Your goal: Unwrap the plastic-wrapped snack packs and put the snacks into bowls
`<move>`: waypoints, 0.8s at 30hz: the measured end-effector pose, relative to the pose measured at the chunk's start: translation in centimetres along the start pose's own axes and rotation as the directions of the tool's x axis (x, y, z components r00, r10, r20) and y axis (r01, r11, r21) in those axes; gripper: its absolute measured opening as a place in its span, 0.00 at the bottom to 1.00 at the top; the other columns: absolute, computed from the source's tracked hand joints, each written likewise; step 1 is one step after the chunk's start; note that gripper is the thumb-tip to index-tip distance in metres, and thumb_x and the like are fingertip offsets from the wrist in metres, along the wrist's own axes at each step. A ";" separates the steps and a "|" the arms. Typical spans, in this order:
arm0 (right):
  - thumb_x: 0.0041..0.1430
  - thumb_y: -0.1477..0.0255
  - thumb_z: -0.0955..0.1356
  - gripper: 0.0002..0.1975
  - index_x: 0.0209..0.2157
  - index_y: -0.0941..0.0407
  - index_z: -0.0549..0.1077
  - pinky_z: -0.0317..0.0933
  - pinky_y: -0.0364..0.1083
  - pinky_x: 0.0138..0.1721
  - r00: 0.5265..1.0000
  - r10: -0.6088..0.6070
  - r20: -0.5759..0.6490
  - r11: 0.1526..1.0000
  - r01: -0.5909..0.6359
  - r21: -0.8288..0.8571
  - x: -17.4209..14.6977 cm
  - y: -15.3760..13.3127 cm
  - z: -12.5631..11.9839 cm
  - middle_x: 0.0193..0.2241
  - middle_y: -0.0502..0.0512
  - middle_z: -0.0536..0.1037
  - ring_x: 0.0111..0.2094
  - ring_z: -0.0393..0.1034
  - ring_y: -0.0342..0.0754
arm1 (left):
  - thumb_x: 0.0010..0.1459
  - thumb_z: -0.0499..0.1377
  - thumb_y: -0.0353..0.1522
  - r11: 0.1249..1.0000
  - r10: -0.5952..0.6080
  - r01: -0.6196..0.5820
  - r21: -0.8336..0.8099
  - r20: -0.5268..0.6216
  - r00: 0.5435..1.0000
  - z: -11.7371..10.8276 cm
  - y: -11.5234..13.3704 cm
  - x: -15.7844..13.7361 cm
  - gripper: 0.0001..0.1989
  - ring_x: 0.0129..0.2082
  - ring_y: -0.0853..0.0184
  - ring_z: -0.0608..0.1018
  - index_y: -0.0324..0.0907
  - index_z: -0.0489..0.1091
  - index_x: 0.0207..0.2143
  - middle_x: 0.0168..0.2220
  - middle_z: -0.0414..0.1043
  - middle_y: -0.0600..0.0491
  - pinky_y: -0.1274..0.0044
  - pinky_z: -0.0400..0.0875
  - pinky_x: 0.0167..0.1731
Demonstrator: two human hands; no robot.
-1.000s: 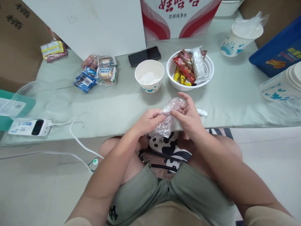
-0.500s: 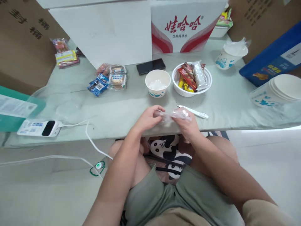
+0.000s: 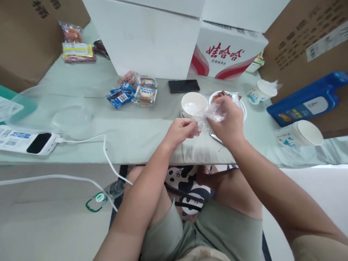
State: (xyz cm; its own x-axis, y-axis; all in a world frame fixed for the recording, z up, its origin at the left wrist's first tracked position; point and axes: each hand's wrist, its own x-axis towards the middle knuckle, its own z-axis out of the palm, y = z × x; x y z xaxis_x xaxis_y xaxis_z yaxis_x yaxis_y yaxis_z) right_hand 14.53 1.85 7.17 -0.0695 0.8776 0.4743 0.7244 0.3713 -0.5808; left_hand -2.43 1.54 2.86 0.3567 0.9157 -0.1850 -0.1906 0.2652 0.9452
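Observation:
Between my two hands stretches a piece of thin clear plastic film [image 3: 201, 122]. My left hand [image 3: 182, 131] pinches one end of it, fingers closed. My right hand [image 3: 227, 121] is closed around the other end, with crumpled plastic showing above its fingers. Just behind the film stands a white paper cup [image 3: 194, 103] with something whitish and clear inside. Past my right hand, and partly covered by it, is a white bowl [image 3: 244, 113] of wrapped snacks. Below that hand lies a slim white tool [image 3: 215, 137], mostly hidden.
A black phone [image 3: 184, 86] lies behind the cup, with snack packets [image 3: 146, 95] to its left. At the right are stacked paper cups [image 3: 297, 134], another cup [image 3: 261, 92] holding plastic and a blue container [image 3: 304, 99]. A cabled power bank [image 3: 40, 143] sits left. Boxes [image 3: 154, 40] line the back.
My right hand has risen up and away from me, now overlapping the bowl and the slim tool. My left hand has shifted slightly right. Both still grip the plastic. The camera view has turned.

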 end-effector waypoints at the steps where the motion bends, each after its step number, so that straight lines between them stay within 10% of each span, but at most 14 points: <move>1: 0.52 0.72 0.71 0.09 0.36 0.50 0.70 0.67 0.59 0.49 0.995 -0.085 0.046 0.995 0.087 -0.048 0.0 -0.1 0.3 0.37 0.55 0.76 0.42 0.72 0.57 | 0.54 0.67 0.41 1.000 0.001 -0.001 0.001 0.001 1.000 0.1 -0.1 0.0 0.14 0.28 0.69 0.81 0.40 0.76 0.25 0.26 0.79 0.50 0.80 0.72 0.29; 8: 0.54 0.71 0.70 0.19 0.49 0.51 0.73 0.67 0.62 0.55 0.885 -0.367 0.286 0.927 0.372 0.038 -1.9 0.9 1.5 0.54 0.63 0.78 0.55 0.73 0.62 | 0.61 0.54 0.37 0.970 -0.042 0.043 -0.237 0.009 0.999 -0.8 0.3 -0.1 0.15 0.30 0.66 0.82 0.40 0.73 0.26 0.28 0.80 0.49 0.75 0.76 0.36; 14: 0.57 0.70 0.70 0.09 0.41 0.51 0.76 0.69 0.60 0.48 0.975 -0.192 0.111 0.976 0.201 -0.081 1.2 2.5 1.0 0.41 0.58 0.79 0.45 0.75 0.58 | 0.65 0.55 0.40 0.974 -0.013 -0.020 -0.225 -0.144 0.989 -1.1 0.9 0.3 0.17 0.28 0.67 0.82 0.40 0.74 0.26 0.28 0.80 0.50 0.78 0.71 0.32; 18: 0.53 0.72 0.72 0.08 0.37 0.52 0.79 0.67 0.61 0.49 0.979 -0.111 0.172 0.948 0.157 -0.278 6.5 5.2 2.2 0.39 0.59 0.78 0.46 0.74 0.61 | 0.62 0.56 0.34 0.951 0.118 -0.233 -0.202 -0.461 0.880 -1.6 1.4 0.5 0.14 0.22 0.71 0.77 0.42 0.69 0.22 0.20 0.71 0.56 0.80 0.65 0.26; 21: 0.48 0.73 0.75 0.04 0.24 0.53 0.77 0.68 0.53 0.42 0.879 -0.043 0.475 0.974 0.142 -0.175 9.4 8.0 4.6 0.24 0.51 0.75 0.32 0.74 0.50 | 0.60 0.56 0.33 0.922 0.174 -0.337 -0.191 -0.573 0.801 -2.1 1.4 0.7 0.15 0.19 0.73 0.73 0.43 0.64 0.20 0.16 0.64 0.58 0.81 0.62 0.23; 24: 0.49 0.68 0.77 0.18 0.14 0.54 0.69 0.67 0.48 0.35 0.904 -0.040 0.425 0.998 0.055 -0.021 10.9 10.2 7.5 0.14 0.45 0.65 0.22 0.69 0.41 | 0.59 0.54 0.32 0.874 0.129 -0.402 -0.271 -0.669 0.732 -2.6 1.4 0.8 0.14 0.17 0.75 0.69 0.43 0.60 0.20 0.15 0.58 0.60 0.81 0.60 0.22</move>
State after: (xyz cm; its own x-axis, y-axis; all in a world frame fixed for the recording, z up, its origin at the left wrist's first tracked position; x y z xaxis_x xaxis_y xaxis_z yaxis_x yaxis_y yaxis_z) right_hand 15.99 17.48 1.43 -0.3838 0.9074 0.1710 0.7340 0.4122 -0.5397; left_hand -4.79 3.49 3.34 -0.3758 0.9063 -0.1936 -0.5583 -0.0546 0.8279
